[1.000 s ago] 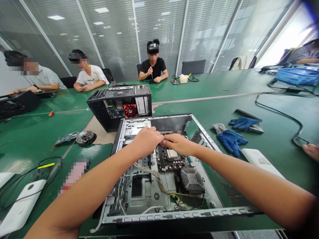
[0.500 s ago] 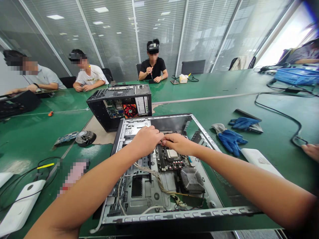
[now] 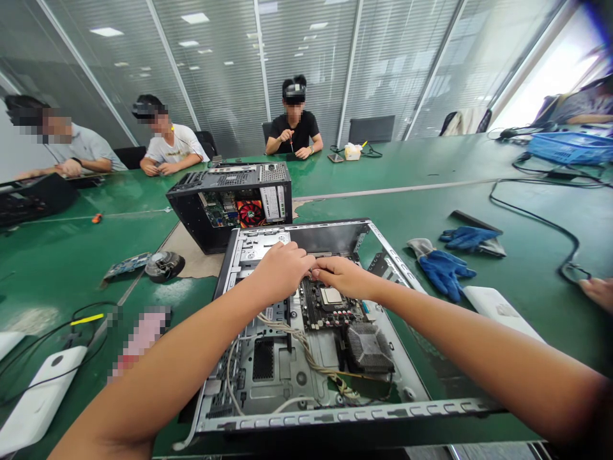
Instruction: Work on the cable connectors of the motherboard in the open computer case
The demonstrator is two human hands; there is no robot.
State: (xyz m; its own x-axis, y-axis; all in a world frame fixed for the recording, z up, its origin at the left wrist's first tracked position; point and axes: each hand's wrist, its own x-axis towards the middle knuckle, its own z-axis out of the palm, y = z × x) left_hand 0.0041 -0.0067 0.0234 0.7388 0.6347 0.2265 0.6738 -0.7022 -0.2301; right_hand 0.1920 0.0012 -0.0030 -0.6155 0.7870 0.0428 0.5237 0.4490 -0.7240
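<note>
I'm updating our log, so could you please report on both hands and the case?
Left hand, right hand: close together over circuit board, grip unclear. Computer case lying open. Cables and cooler inside, nearer the camera.

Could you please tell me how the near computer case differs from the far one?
Pose: the near case lies flat, open side up; the far case stands on edge, open side facing the camera.
Contents: the near case shows a grey finned heat sink; the far case shows a red-and-black fan.
Both are open, with circuit boards visible inside.
</note>
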